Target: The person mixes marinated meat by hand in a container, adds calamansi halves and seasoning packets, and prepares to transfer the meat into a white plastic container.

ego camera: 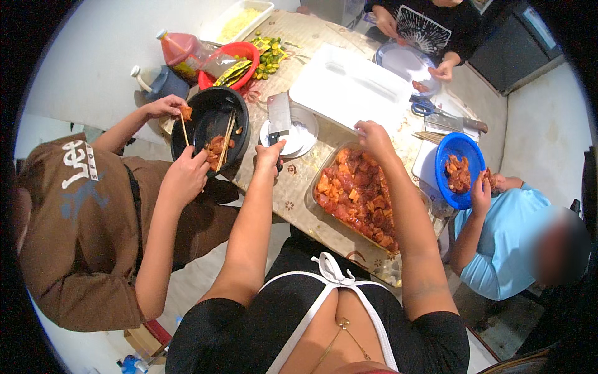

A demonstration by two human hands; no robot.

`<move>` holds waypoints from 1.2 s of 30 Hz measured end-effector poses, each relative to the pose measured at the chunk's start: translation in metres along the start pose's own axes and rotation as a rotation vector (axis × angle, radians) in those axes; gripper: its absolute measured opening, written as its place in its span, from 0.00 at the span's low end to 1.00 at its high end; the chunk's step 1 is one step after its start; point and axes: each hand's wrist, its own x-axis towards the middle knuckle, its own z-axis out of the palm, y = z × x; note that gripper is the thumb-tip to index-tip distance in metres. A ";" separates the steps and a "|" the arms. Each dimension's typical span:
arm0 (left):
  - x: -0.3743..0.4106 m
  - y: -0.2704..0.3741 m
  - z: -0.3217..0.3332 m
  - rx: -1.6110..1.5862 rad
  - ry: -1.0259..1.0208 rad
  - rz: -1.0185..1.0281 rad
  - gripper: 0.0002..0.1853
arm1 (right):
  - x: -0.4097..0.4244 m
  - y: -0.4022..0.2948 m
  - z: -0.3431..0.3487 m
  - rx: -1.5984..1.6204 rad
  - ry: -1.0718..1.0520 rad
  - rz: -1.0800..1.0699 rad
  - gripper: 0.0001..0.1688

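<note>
My left hand (269, 155) is closed around the black handle of a cleaver (279, 112). Its broad metal blade points away from me, over small white plates (303, 140). My right hand (377, 139) is above the far end of a clear rectangular dish (314, 211) of red marinated meat chunks (352, 194). The right fingertips are curled together at the near edge of a large white tray (345, 84). Whether they pinch the tray's rim or something small is unclear. My right forearm covers part of the dish.
To the left, a person holds meat and a stick over a black basin (196, 103). On the right, someone handles meat by a blue bowl (483, 156). Across, a third person works over a plate (402, 63). Scissors (423, 108), a knife (474, 124), calamansi (268, 58) and bottles (180, 49) surround them.
</note>
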 end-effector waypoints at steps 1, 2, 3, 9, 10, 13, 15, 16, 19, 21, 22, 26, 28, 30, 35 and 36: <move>-0.013 0.011 0.013 0.025 0.093 -0.010 0.38 | 0.000 0.004 0.000 -0.012 0.012 0.012 0.18; -0.028 0.020 0.028 0.051 0.187 -0.017 0.36 | 0.000 0.007 0.001 -0.024 0.024 0.023 0.18; -0.041 0.027 0.034 0.068 0.295 -0.025 0.33 | 0.001 0.005 0.001 -0.015 0.022 0.027 0.19; -0.018 0.010 0.025 -0.225 0.108 -0.095 0.15 | 0.004 -0.009 -0.003 -0.010 -0.026 0.070 0.19; -0.020 0.011 0.025 -0.198 0.052 -0.031 0.17 | 0.004 -0.007 -0.002 -0.028 -0.031 0.068 0.18; -0.034 0.015 0.028 -0.227 0.095 0.105 0.23 | 0.001 -0.002 -0.002 -0.010 0.009 0.057 0.18; -0.045 0.017 0.024 -0.149 0.108 0.251 0.27 | -0.002 -0.001 0.001 0.013 0.029 0.046 0.17; -0.060 0.028 0.028 -0.046 0.197 0.269 0.27 | -0.004 0.000 0.000 0.014 0.038 0.046 0.17; -0.093 0.039 0.014 0.182 0.256 0.403 0.26 | -0.004 -0.004 0.004 -0.024 0.050 0.024 0.16; -0.090 0.027 0.002 0.361 0.311 0.590 0.32 | -0.001 -0.005 0.006 -0.026 0.050 0.003 0.16; -0.100 0.028 -0.001 0.473 0.378 0.823 0.28 | 0.000 -0.002 0.006 -0.012 0.048 -0.001 0.16; -0.126 0.070 -0.009 0.548 0.450 0.946 0.22 | 0.007 0.005 0.012 -0.006 0.026 -0.011 0.17; -0.133 0.111 -0.009 0.550 0.482 1.034 0.21 | 0.008 0.002 0.008 0.004 0.013 -0.028 0.17; -0.126 0.151 -0.004 0.528 0.477 1.101 0.20 | 0.005 0.003 0.007 -0.009 -0.016 -0.029 0.17; -0.011 0.248 0.029 0.330 0.361 1.247 0.24 | 0.003 -0.012 0.000 -0.001 -0.103 0.025 0.18; 0.034 0.262 0.042 0.297 0.387 0.986 0.25 | 0.004 -0.013 0.001 -0.032 -0.093 0.017 0.18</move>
